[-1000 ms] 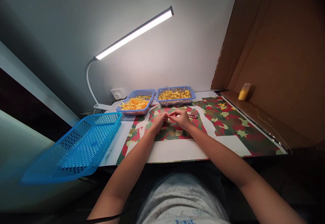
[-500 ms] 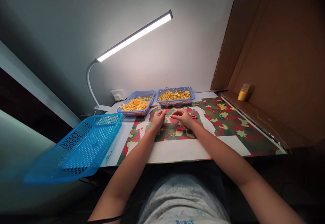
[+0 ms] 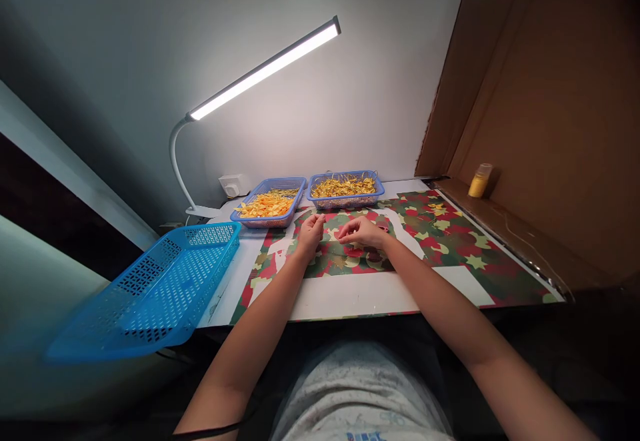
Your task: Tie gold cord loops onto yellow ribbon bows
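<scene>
Over the middle of the patterned sheet, my left hand is closed in a pinch. Whatever sits between its fingertips is too small to make out. Facing it a short gap away, my right hand bends with thumb and fingertips together, pointing left and down; what they hold, if anything, cannot be made out. Partly behind my right hand lies a small pinkish-red object. Just beyond my hands are a basket of gold stringy pieces and a basket of orange-yellow pieces.
A large blue plastic basket juts over the table's left edge. A lit lamp leans above. Cardboard walls off the right side, with a yellow-filled bottle on its ledge. Yellow bits lie on the sheet's far right.
My right hand has dipped slightly, its fingertips turning downward and a little right. My left hand stays nearly in place, its fingers curled a bit more.
</scene>
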Motion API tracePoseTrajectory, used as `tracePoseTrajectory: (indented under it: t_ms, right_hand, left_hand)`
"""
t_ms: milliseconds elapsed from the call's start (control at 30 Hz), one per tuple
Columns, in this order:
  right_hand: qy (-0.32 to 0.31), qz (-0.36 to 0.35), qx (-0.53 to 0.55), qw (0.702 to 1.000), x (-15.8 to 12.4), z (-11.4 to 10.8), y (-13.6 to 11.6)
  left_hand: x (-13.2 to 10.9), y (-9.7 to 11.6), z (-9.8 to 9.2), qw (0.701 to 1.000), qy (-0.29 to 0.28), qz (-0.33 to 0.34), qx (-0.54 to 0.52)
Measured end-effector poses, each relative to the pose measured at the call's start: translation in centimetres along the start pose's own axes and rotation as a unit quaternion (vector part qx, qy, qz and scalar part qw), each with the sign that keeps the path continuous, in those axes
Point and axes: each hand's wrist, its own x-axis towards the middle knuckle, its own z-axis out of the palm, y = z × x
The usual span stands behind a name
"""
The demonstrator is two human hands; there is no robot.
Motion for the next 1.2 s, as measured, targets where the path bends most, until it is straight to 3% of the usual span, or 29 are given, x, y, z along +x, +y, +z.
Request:
tracePoseTrajectory:
  t_ms: [300, 433, 600, 767, 1200]
  right_hand:
    - [-0.064, 0.018, -0.088, 0.994, -0.5, -0.6, -0.4]
    - [-0.010, -0.007, -0.110, 0.994, -0.2, -0.6, -0.5]
    - [0.053, -0.032, -0.136, 0.989, 0.6, 1.6, -0.2]
    - [0.062, -0.040, -0.139, 0.988, 1.5, 3.2, 0.3]
    - [0.072, -0.029, -0.076, 0.994, 2.0, 3.9, 0.6]
  left_hand:
    - [0.0, -0.1, 0.1, 1.000, -0.020, 0.005, 0.008]
    - [-0.1, -0.2, 0.2, 0.999, -0.029, 0.008, 0.012]
    - [-0.1, -0.1, 0.2, 0.999, -0.039, 0.012, 0.017]
    - [-0.1, -0.1, 0.1, 0.999, -0.039, 0.022, 0.022]
    - [-0.3, -0.1, 0.3, 0.999, -0.033, 0.033, 0.016]
